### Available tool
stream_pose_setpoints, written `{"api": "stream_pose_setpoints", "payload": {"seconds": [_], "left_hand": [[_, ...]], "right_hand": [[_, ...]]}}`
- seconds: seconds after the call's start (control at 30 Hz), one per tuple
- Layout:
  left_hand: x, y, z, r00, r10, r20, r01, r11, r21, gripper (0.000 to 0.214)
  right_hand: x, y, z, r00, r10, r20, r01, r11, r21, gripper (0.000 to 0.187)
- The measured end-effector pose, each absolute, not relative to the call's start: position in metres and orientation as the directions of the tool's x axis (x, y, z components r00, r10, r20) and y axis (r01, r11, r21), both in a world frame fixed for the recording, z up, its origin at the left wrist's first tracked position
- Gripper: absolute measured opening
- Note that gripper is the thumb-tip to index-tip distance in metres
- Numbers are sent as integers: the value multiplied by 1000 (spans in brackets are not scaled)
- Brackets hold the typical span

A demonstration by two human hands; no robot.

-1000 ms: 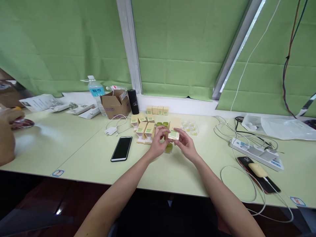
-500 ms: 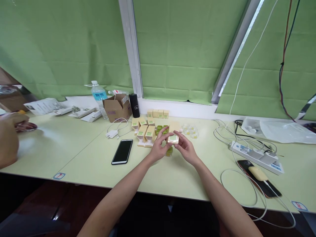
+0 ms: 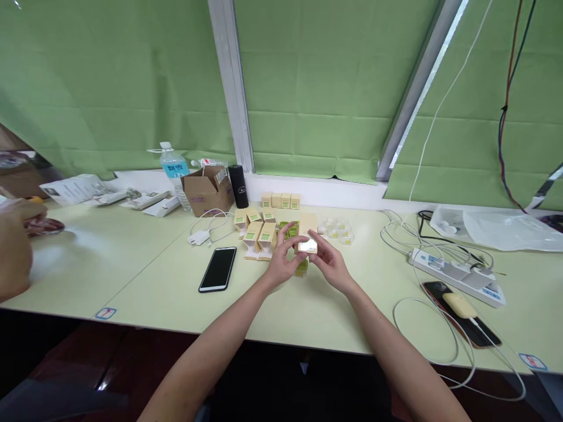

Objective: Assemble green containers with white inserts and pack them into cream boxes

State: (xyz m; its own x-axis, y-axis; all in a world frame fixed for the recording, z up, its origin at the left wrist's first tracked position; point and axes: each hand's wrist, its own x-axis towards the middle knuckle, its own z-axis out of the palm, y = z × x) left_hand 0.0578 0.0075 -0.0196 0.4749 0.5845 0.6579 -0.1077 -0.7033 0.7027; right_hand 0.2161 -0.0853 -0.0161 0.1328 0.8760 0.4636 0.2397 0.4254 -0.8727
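Between my two hands is a small cream cardboard box (image 3: pixel 307 245), its top face bright with glare. My left hand (image 3: pixel 281 261) grips its left side with thumb and fingers, and my right hand (image 3: pixel 331 264) grips the right side. Just below the box, a green-yellow item (image 3: pixel 301 269) in clear plastic shows partly behind my fingers. Several green pieces (image 3: pixel 288 230) lie behind my left hand, partly covered by it. To the left stand several open cream boxes (image 3: pixel 259 235) with green labels. Clear round cases with yellow centres (image 3: pixel 339 230) lie to the right.
Several closed small boxes (image 3: pixel 280 201) line the wall. A black-screened phone (image 3: pixel 217 269) lies left, near a charger (image 3: pixel 199 237), a brown carton (image 3: pixel 208 192) and a black flask (image 3: pixel 238 186). At right are a power strip (image 3: pixel 457 275) and loose cables. Another person's arm (image 3: pixel 15 252) is at far left.
The box in my hands has tilted slightly, and glare now covers its green label. Both hands keep their hold in nearly the same place.
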Motion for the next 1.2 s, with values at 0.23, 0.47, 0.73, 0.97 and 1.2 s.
{"api": "stream_pose_setpoints", "payload": {"seconds": [0.23,0.47,0.73,0.97,1.2], "left_hand": [[61,4,-20,411,582,702,-99,-737,668,20],[57,3,-16,462,546,699,-117,-743,659,32],[61,7,-18,486,574,659,-261,-624,736,62],[62,9,-23,486,664,568,-83,-612,787,86],[60,33,-24,348,749,563,-218,-519,826,81]], "right_hand": [[211,-84,-16,204,867,455,221,412,-884,54],[209,-88,-11,167,882,440,168,415,-894,66],[208,-85,-15,187,857,480,120,466,-877,85],[205,-75,-29,271,687,674,613,417,-671,73],[203,-77,-27,107,648,755,749,447,-489,71]]}}
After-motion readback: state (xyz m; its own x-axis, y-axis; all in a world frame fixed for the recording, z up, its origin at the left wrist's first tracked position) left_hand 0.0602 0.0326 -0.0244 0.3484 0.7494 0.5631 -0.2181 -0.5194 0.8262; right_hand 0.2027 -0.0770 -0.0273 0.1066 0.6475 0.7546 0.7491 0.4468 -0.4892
